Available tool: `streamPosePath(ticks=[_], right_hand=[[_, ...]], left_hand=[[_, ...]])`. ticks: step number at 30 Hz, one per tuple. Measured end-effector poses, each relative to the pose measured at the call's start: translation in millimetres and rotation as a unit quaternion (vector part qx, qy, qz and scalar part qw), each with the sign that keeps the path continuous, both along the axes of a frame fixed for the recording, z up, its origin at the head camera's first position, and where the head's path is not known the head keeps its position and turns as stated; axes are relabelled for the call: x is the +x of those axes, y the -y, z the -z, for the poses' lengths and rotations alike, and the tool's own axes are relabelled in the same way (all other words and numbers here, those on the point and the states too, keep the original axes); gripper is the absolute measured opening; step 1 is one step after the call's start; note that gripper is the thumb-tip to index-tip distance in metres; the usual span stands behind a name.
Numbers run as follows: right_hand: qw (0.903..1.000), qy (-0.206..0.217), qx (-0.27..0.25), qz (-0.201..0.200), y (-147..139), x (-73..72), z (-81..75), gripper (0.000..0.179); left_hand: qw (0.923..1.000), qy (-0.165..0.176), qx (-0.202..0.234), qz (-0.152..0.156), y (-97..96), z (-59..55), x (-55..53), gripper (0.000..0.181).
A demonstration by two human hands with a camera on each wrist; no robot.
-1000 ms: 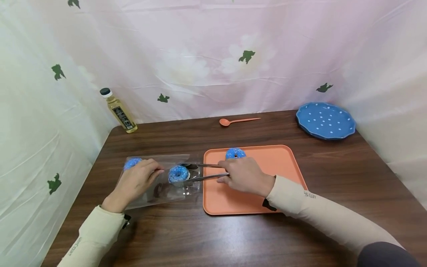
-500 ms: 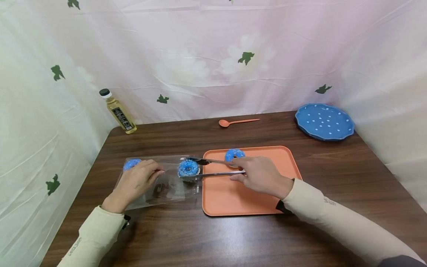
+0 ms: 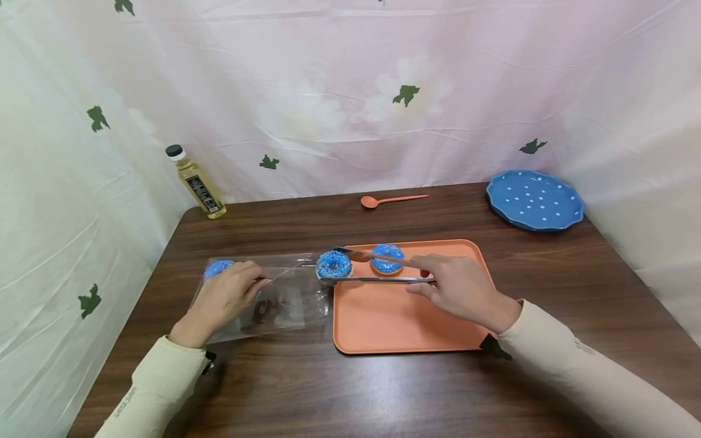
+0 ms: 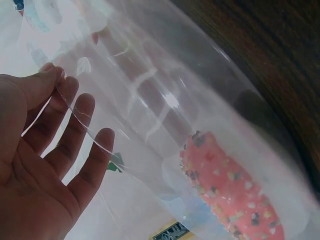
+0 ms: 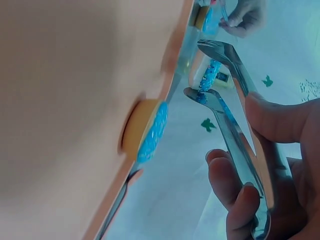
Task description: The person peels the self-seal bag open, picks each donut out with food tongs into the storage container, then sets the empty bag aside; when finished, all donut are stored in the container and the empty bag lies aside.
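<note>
My left hand (image 3: pixel 227 298) pinches the edge of a clear plastic bag (image 4: pixel 145 75) between thumb and index finger. Under the film in the left wrist view lies a pink sprinkled doughnut (image 4: pixel 232 187). A blue doughnut (image 3: pixel 218 268) shows partly behind the left hand in the head view. My right hand (image 3: pixel 462 289) holds metal tongs (image 3: pixel 383 280). Their tips are on either side of a blue sprinkled doughnut (image 3: pixel 333 266), at the tray's upper left corner by the bag's mouth. Another blue doughnut (image 5: pixel 153 132) sits on the orange tray (image 3: pixel 405 331), near its far edge.
An orange spoon (image 3: pixel 370 202) lies at the back of the wooden table (image 3: pixel 274 389). A bottle of yellow liquid (image 3: pixel 200 190) stands at the back left. At the back right is a blue dotted plate (image 3: pixel 535 201). Patterned curtains (image 3: pixel 328 91) hang behind and beside.
The right hand and tongs have moved right, drawing the blue doughnut out of the bag to the tray's left edge. The left hand has stayed in place on the bag.
</note>
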State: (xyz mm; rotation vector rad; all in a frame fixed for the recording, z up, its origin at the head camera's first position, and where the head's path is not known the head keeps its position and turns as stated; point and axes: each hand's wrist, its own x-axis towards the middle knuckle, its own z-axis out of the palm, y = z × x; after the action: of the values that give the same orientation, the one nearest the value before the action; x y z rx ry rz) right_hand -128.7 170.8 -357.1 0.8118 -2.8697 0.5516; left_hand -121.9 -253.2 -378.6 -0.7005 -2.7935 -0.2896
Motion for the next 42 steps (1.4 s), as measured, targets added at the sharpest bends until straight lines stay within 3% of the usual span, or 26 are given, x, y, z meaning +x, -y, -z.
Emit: streamPosePath(ticks=[15, 24, 34, 42], right_hand=[[0.9957, -0.036, 0.028, 0.08, -54, 20.3, -10.2, 0.045], [0.9893, -0.065, 0.018, 0.129, -93, 34.5, -6.2, 0.049], [0.98, 0.022, 0.077, 0.182, -119, 32.0, -0.8, 0.068], [0.9781, 0.03, 0.088, 0.187, -127, 31.6, 6.1, 0.067]], left_hand=[[1.0, 0.003, 0.003, 0.004, -1.6, -0.8, -4.2, 0.006], [1.0, 0.004, 0.004, 0.001, -1.8, 1.0, -2.3, 0.005], [0.9999, 0.01, 0.0, -0.005, -1.2, 1.6, -0.2, 0.005], [0.9999, 0.009, 0.003, -0.009, -1.5, 1.6, -0.8, 0.006]])
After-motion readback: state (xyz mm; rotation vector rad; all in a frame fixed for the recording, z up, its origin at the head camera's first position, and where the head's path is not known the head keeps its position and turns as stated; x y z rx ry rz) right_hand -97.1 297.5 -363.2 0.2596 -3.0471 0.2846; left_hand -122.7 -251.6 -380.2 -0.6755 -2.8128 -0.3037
